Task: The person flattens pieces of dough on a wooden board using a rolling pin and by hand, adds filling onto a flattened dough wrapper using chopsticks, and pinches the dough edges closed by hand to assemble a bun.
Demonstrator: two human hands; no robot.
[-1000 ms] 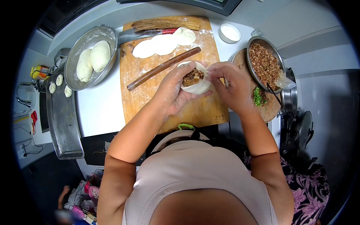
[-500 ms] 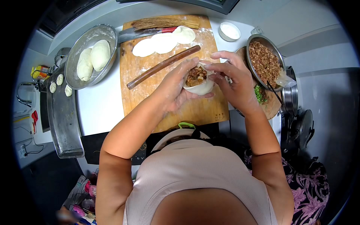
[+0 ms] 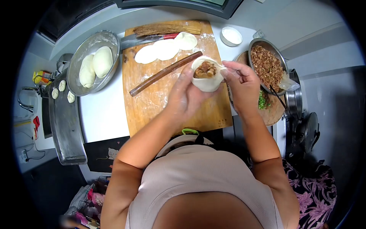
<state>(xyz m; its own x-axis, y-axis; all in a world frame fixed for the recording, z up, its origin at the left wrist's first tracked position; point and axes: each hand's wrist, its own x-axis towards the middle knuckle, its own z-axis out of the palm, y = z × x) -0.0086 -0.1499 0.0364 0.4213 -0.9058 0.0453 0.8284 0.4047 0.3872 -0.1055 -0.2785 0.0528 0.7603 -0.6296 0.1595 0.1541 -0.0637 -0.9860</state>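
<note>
A round dough wrapper [image 3: 207, 84] with brown meat filling [image 3: 205, 70] rests in my left hand [image 3: 184, 93], whose palm and fingers cup it from below and the left. On its right side my right hand [image 3: 243, 82] pinches the wrapper's edge, pulled to a small point between thumb and fingers. The filling shows through the open top. Behind the hands, a wooden rolling pin [image 3: 164, 74] lies slantwise on the floured board [image 3: 146, 108]. Flat dough rounds [image 3: 166, 49] overlap in a row beyond it.
A knife [image 3: 140, 40] and a straw brush [image 3: 164, 29] lie at the board's back. Left are a bowl [image 3: 76, 57] with dough lumps and a tray [image 3: 68, 128] with small dough pieces. Right are a white bowl [image 3: 231, 36], a meat bowl [image 3: 268, 66] and chopped greens [image 3: 263, 100].
The wrapper has risen slightly and turned, showing more filling. My right hand's raised fingers have come down and closed on its edge.
</note>
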